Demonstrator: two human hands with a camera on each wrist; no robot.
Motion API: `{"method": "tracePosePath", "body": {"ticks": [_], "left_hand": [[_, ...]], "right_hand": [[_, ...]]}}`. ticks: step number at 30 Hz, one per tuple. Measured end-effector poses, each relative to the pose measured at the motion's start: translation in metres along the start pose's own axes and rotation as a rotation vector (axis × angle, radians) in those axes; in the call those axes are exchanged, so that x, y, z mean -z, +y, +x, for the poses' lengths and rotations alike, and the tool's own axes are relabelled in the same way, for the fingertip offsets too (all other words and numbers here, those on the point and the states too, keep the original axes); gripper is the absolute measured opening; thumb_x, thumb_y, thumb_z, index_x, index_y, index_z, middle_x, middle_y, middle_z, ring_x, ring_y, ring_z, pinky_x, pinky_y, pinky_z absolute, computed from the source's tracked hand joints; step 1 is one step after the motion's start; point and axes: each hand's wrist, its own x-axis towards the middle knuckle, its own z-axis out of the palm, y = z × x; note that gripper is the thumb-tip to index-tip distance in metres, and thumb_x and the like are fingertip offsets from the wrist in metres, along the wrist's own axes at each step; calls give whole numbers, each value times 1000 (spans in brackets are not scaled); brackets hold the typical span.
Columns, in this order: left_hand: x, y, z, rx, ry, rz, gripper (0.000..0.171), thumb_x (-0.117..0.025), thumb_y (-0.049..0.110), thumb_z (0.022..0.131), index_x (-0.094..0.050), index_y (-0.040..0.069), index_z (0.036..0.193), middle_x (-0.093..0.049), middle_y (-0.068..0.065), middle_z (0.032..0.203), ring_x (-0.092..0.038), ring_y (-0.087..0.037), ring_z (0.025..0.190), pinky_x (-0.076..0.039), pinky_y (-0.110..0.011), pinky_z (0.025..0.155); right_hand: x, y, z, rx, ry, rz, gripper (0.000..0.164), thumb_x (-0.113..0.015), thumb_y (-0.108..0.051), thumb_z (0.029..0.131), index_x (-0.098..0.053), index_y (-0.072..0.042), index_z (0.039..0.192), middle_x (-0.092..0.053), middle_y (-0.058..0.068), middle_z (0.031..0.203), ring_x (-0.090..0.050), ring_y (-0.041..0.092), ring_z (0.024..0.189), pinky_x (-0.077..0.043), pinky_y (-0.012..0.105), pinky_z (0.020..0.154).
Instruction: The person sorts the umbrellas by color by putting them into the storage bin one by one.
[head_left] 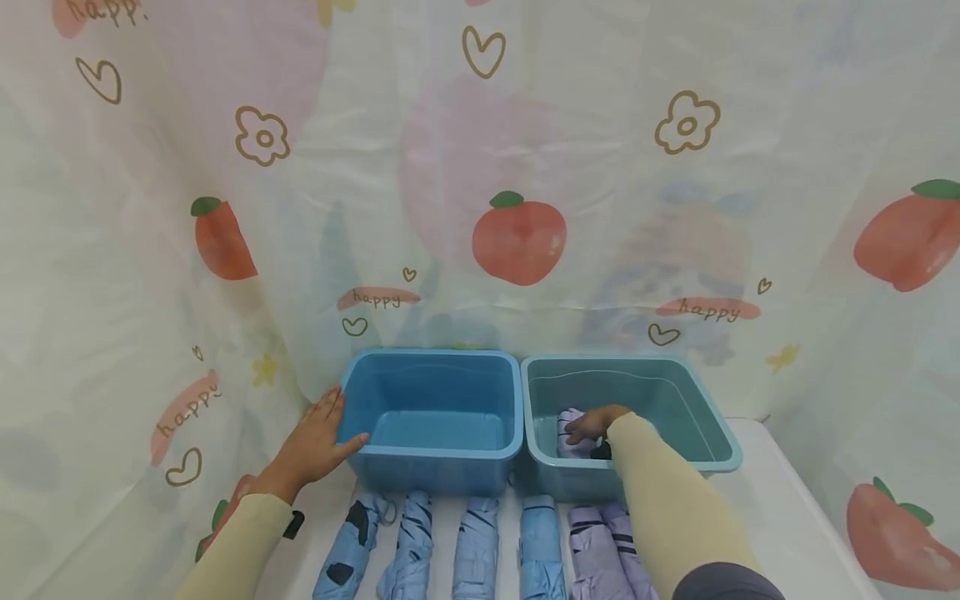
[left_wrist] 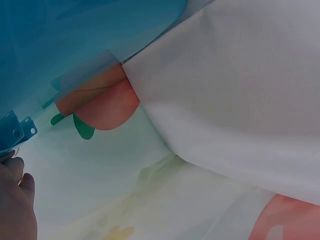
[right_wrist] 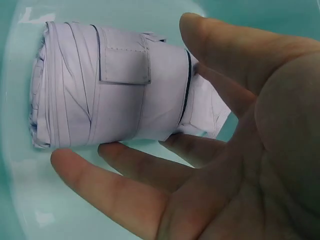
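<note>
A folded lilac umbrella lies on the floor of the teal bin. My right hand reaches down inside that bin. In the right wrist view the umbrella has a stitched closure strap, and the spread fingers of the right hand lie along its side, the thumb standing apart above it. At the left rim of the blue bin rests my left hand, thumb extended toward the front corner. The left wrist view catches part of this hand beside the blue plastic.
Both bins stand side by side at the back of the white table. In front lie several folded umbrellas: blue ones at left and centre, lilac ones partly behind the right forearm. A printed curtain surrounds the table.
</note>
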Motion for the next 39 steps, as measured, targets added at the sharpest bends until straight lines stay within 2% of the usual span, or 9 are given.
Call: {"method": "tracePosePath", "body": {"ticks": [6,11,17,21,25,29,32,36,39], "left_hand": [[-1,1,-5,-9,8,-6,101,-49,67,90,-23,-12,148,-19,-25,156,-16,-41,144,-18,-59,111],[-2,3,-8,-16,16,-14,101,-50,66,90,-23,-12,148,-19,-25,156,-17,-41,144,-19,-59,111],[-4,6,-9,-29,34,-19,100,-50,65,90,-24,-12,148,-20,-25,156,-19,-41,143,-20,-60,110],[-5,8,-10,-37,35,-22,100,-50,65,90,-24,-13,147,-21,-26,156,-20,-42,142,-21,-60,110],[-5,8,-9,-31,19,-19,99,-51,63,91,-23,-13,148,-19,-26,156,-18,-42,143,-20,-59,110],[-6,5,-7,-31,23,-17,99,-53,62,90,-23,-13,147,-20,-28,155,-19,-43,142,-21,-60,110],[-7,1,-7,-31,28,-16,100,-52,64,90,-24,-14,147,-21,-28,155,-20,-43,142,-22,-60,109],[-6,-1,-4,-16,23,-8,101,-51,64,90,-22,-13,148,-20,-28,155,-18,-43,143,-21,-59,110],[-4,-1,0,-11,24,-1,99,-52,62,91,-21,-13,148,-20,-28,155,-17,-43,143,-20,-59,110]], "right_hand": [[-12,-15,-2,-8,8,64,56,-57,-27,97,-43,-5,147,-38,26,147,-32,49,135,-30,59,106],[-20,-23,1,0,18,55,53,-57,-30,97,-47,-8,145,-42,22,146,-33,46,135,-31,60,104],[-26,-28,2,14,-31,82,58,-54,-28,99,-38,-1,148,-37,26,148,-32,46,136,-33,58,105],[-25,-27,-2,5,-34,75,61,-54,-31,99,-37,-1,148,-41,26,144,-38,45,132,-33,56,105],[-16,-25,-13,16,-4,68,62,-53,-31,99,-34,2,149,-41,28,143,-40,47,130,-39,54,101],[-1,-21,-26,51,38,220,61,-50,-18,101,-23,8,150,-29,35,147,-32,53,132,-46,54,93],[11,-17,-39,71,61,363,63,-48,-14,103,-16,5,153,-23,34,150,-35,57,128,-48,57,88],[29,-15,-65,118,91,365,63,-47,-18,104,-14,-2,155,-21,29,154,-44,56,122,-49,58,87],[37,-12,-83,151,120,309,64,-49,-23,104,-16,-6,156,-21,28,154,-44,53,124,-50,56,85]]}}
